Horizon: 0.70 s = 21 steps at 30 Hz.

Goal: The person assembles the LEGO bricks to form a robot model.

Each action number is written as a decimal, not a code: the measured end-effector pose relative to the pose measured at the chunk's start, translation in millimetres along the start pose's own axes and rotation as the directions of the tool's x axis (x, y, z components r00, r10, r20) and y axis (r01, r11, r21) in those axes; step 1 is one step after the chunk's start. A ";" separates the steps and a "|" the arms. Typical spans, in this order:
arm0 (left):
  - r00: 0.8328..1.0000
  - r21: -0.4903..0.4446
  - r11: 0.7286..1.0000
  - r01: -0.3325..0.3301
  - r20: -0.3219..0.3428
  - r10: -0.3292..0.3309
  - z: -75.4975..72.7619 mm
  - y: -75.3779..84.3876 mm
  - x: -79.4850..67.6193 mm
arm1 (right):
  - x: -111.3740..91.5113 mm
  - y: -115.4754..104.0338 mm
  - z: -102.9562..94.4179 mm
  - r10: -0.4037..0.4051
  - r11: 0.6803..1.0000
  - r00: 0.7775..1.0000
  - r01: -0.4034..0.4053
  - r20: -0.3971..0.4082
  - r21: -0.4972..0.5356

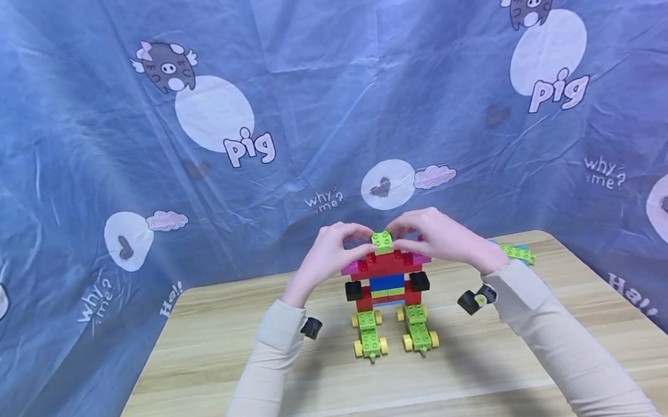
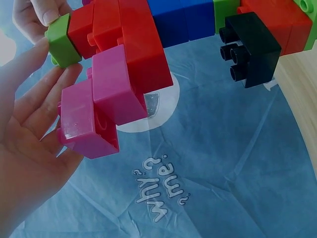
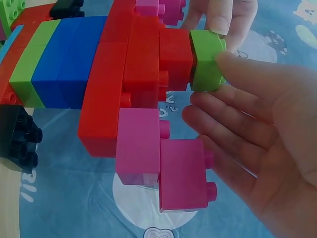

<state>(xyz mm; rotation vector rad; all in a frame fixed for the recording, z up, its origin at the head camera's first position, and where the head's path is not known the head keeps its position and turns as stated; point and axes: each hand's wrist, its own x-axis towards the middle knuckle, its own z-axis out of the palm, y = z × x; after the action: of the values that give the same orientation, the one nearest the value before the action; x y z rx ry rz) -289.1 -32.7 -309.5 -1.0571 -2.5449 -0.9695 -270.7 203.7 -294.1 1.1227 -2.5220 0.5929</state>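
Observation:
A brick figure (image 1: pixel 387 284) stands in the middle of the wooden table (image 1: pixel 206 385). It has a red and blue body, pink shoulders (image 2: pixel 94 106), black side bricks (image 2: pixel 250 47) and two green wheeled feet (image 1: pixel 368 332). A small green brick (image 1: pixel 381 241) sits on its top. My left hand (image 1: pixel 338 245) pinches that green brick (image 2: pixel 62 39) from the left, its other fingers lying along the pink shoulder. My right hand (image 1: pixel 428 232) pinches the same green brick (image 3: pixel 205 59) from the right, above the other pink shoulder (image 3: pixel 163 158).
A flat green piece (image 1: pixel 517 254) lies at the back right of the table, behind my right forearm. A blue printed cloth (image 1: pixel 298 103) hangs close around the table on three sides. Bare wood shows in front of the figure.

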 end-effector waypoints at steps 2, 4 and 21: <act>1.000 -0.008 1.000 0.000 0.001 0.000 0.2 -0.1 0.0 | 0.7 0.3 -0.3 -0.002 1.000 1.000 0.002 0.005 0.015; 1.000 -0.019 1.000 -0.002 0.002 0.002 0.3 -0.1 0.2 | 1.4 0.3 -0.8 -0.005 1.000 1.000 0.004 0.008 0.021; 1.000 -0.037 0.999 0.014 0.000 -0.014 1.7 1.1 1.4 | 3.4 -1.3 -3.2 -0.017 1.000 0.999 0.016 0.037 0.026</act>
<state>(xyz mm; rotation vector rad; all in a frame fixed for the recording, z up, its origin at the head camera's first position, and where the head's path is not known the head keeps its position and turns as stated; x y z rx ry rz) -289.3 -30.2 -309.7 -1.0503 -2.5467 -1.0247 -271.6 202.4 -289.5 1.1733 -2.5407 0.6065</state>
